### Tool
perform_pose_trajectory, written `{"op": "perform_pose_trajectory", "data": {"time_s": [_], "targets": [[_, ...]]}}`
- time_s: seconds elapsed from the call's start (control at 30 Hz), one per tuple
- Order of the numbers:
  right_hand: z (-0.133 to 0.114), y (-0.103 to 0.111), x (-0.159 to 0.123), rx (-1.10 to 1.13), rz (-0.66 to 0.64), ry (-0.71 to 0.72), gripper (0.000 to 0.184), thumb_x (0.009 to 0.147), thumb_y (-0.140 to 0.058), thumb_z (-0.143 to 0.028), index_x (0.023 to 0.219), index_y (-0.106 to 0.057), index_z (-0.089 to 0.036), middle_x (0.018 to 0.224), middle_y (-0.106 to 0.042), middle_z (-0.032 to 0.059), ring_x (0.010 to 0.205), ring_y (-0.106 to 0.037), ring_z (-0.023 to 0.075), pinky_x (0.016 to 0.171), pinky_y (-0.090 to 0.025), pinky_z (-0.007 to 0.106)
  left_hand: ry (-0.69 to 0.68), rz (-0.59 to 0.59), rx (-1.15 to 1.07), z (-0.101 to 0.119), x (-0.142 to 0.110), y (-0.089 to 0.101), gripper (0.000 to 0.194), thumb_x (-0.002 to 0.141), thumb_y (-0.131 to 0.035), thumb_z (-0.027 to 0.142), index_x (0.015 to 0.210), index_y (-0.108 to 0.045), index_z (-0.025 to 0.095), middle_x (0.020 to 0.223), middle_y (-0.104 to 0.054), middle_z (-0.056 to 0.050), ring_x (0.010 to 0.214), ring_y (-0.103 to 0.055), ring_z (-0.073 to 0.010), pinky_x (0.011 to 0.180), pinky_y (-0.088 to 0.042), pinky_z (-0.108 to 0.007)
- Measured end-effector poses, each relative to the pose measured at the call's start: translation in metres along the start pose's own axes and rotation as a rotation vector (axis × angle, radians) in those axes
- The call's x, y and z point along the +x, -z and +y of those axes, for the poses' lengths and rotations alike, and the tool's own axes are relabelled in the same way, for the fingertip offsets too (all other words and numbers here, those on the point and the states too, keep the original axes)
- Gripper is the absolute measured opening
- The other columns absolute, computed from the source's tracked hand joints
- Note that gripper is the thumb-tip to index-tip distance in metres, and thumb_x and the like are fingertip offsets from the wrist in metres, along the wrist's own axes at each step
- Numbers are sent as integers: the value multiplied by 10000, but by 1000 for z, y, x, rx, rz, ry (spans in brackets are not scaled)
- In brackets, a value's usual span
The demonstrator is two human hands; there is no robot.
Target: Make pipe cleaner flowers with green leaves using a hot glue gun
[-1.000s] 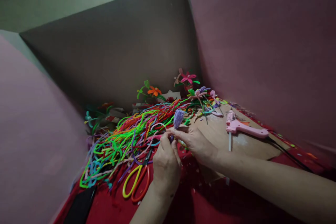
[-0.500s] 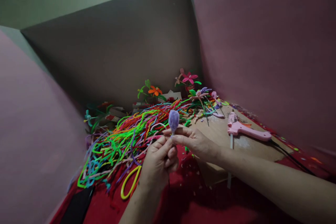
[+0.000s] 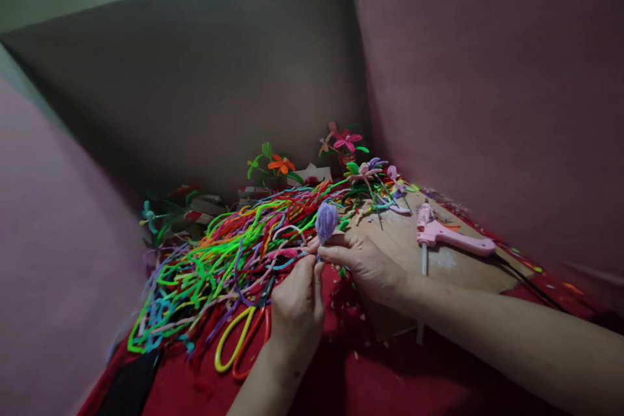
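A small purple pipe-cleaner bud (image 3: pixel 325 221) stands upright between my two hands. My right hand (image 3: pixel 363 261) pinches it just under the bud. My left hand (image 3: pixel 296 309) is closed on its stem from below, fingertips touching the right hand's. Both hands hover over the red cloth (image 3: pixel 375 377), at the near edge of a big heap of coloured pipe cleaners (image 3: pixel 229 253). Scissors with yellow and orange handles (image 3: pixel 241 341) lie just left of my left wrist.
A pink glue gun (image 3: pixel 451 237) with a black cord rests on a cardboard sheet (image 3: pixel 414 247) at the right. Finished pipe-cleaner flowers (image 3: pixel 348 143) stand at the back. Pink and dark boards wall in the space on three sides.
The bud tilted from leaning right to upright and stayed held. My left hand opened up toward the bud, then closed back onto the stem. The view shifted slightly.
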State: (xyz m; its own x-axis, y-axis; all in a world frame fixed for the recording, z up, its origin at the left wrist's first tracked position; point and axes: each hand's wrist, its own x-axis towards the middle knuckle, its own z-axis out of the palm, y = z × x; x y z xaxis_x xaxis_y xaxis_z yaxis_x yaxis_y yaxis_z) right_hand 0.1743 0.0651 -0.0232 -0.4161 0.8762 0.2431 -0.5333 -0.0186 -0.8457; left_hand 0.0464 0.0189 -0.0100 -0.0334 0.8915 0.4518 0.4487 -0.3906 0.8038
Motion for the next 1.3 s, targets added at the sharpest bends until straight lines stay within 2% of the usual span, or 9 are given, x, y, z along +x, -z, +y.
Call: {"op": "perform_pose_trajectory", "data": {"time_s": [0.1,0.27,0.37,0.43,0.53,0.63,0.87,1.03,1.3], "targets": [[1,1,-1,-37,-56,14,218,759,-659,-311,910,-721,-166,888,-672,37,915,-583,167,941,-380,344,57,-15,-21,-1,-1,2,150,802,-582,316,731,-622,190,595,-495,25,544,-471,-100,560,-403,-219],[-2,4,-4,-36,-207,-36,244,778,-647,-303,983,-704,-185,850,-665,16,807,-585,125,874,-414,313,531,-237,-689,9,-4,6,190,829,-562,364,774,-543,183,458,-283,108,340,-136,-29,307,-222,-136],[-3,7,-5,-36,-259,-50,197,784,-633,-278,927,-704,-164,754,-645,1,723,-565,108,793,-424,282,600,-373,-977,6,-5,7,172,806,-594,306,731,-541,161,455,-262,117,327,-55,-13,247,-219,-119],[-2,10,-5,-63,-284,-33,167,793,-619,-282,849,-697,-146,730,-634,1,697,-548,103,754,-420,268,621,-422,-1033,1,-5,7,153,805,-596,278,737,-561,146,457,-259,117,326,-50,-9,240,-233,-112],[2,14,-3,-114,-266,-8,184,790,-614,-293,740,-677,-128,702,-612,-2,663,-512,91,693,-406,238,626,-390,-952,-1,-3,6,153,786,-624,281,746,-568,145,462,-298,110,335,-85,-9,256,-256,-119],[5,15,-1,-107,-194,1,177,770,-625,-289,813,-700,-135,685,-601,-11,652,-510,91,677,-407,231,603,-308,-779,3,-4,3,197,779,-635,343,805,-577,156,482,-340,100,346,-168,-17,302,-262,-126],[8,14,-3,-67,-133,-8,213,731,-659,-278,884,-724,-146,772,-659,14,816,-576,146,845,-424,296,179,-130,-190,-5,-8,-1,99,762,-626,327,769,-635,229,460,-437,50,395,-353,-101,370,-281,-196],[11,16,-4,-90,-130,-9,226,750,-656,-298,915,-724,-159,823,-684,26,871,-588,159,874,-427,325,61,-70,-58,-17,-9,-2,108,791,-583,300,833,-670,253,470,-463,36,435,-407,-133,410,-299,-215],[3,16,-4,-227,-118,1,248,741,-677,-312,939,-726,-172,864,-690,24,866,-591,151,916,-401,341,-74,-27,173,-16,-10,0,162,855,-503,258,891,-660,235,519,-467,53,448,-424,-102,498,-345,-203]]}}
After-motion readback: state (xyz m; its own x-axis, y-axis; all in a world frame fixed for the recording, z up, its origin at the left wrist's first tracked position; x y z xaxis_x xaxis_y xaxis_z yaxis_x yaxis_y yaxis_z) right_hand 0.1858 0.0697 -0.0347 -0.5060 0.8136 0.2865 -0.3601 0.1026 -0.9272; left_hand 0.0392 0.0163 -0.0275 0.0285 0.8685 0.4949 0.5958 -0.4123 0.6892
